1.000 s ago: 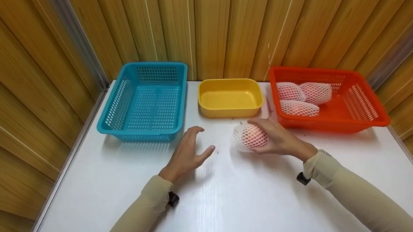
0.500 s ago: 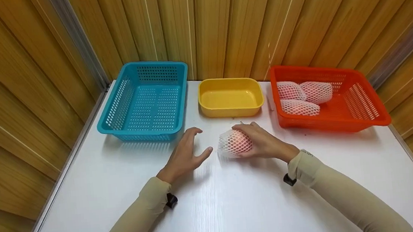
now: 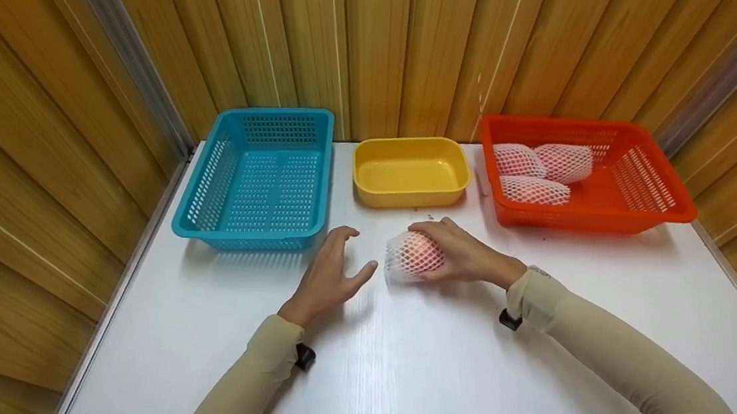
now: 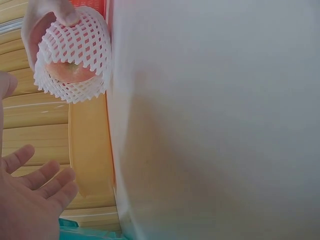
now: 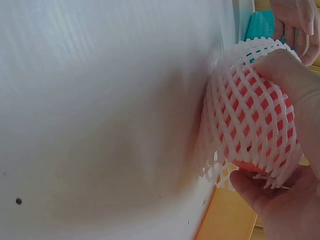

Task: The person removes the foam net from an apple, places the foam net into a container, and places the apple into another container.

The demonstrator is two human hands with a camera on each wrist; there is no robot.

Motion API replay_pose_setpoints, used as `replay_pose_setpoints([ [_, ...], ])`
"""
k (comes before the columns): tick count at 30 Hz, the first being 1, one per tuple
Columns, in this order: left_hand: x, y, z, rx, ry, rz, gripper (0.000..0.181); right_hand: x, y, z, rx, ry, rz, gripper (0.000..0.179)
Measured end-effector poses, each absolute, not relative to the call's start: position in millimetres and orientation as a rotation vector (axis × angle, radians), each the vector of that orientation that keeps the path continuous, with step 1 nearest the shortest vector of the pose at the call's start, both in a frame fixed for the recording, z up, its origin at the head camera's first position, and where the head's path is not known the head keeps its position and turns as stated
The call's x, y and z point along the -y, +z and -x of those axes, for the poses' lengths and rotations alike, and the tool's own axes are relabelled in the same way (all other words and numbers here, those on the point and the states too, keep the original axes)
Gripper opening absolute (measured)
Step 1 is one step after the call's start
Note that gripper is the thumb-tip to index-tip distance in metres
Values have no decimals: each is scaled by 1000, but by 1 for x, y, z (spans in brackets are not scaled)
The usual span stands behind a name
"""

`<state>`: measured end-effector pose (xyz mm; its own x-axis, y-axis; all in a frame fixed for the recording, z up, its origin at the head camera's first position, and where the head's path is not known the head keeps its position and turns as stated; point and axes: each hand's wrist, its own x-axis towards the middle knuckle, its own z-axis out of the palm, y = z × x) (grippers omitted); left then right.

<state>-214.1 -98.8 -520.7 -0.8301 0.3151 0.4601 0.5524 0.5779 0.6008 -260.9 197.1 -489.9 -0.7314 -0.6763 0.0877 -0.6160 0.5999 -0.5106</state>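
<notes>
In the head view, my right hand (image 3: 466, 252) grips a red apple (image 3: 423, 255) in a white foam net (image 3: 400, 259), low over the table. Thumb and fingers curl round the net's sides. The apple's stem end (image 4: 71, 66) shows through the net's open end in the left wrist view. My left hand (image 3: 326, 274) stays apart, left of the apple, its fingers spread and nothing in its grasp. Three more netted fruits (image 3: 535, 190) lie in the left half of the red basket (image 3: 665, 208).
A blue perforated basket (image 3: 257, 229) stands at the back left. Between the two baskets is a yellow tub (image 3: 411, 198) with nothing in it. Wood-patterned panels (image 3: 381, 46) close off the back and sides of the white table (image 3: 383, 379).
My right hand has carried the netted apple leftward from beside the red basket toward the left hand, slowing lately. The left hand has hardly moved.
</notes>
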Motion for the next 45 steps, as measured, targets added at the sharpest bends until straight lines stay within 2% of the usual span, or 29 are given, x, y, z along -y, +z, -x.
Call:
replay_pose_setpoints([
  [17, 99, -524, 212, 2491, -1124, 725, 58, -199, -492, 259, -2804, -672, 1221, 93],
  [45, 93, -521, 209, 2552, -1134, 716, 58, -204, -490, 254, -2867, -608, 1145, 96],
])
